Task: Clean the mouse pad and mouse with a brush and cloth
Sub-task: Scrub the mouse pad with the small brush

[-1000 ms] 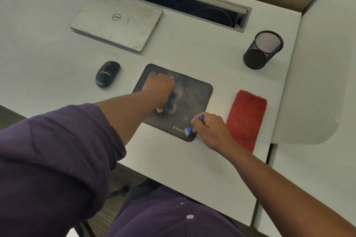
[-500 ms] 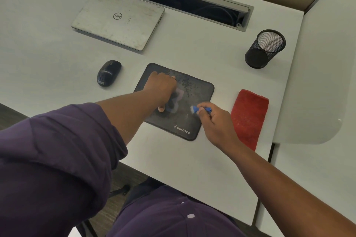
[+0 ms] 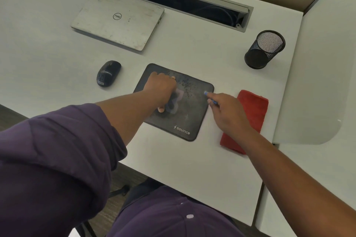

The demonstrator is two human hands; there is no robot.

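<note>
Right hand (image 3: 229, 113) pinching small blue brush (image 3: 209, 97), now moved from 6 o'clock corner to 3 o'clock edge of dark rectangular mouse pad (image 3: 190, 113); sweeping progressing. Left hand (image 3: 163, 87) pressing pad, fingers spread flat.

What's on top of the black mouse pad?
On the mouse pad you can see dusty specks, the left hand pressing down, and the tip of the blue brush that the right hand holds. The printed picture is partly covered by the left hand.
</note>
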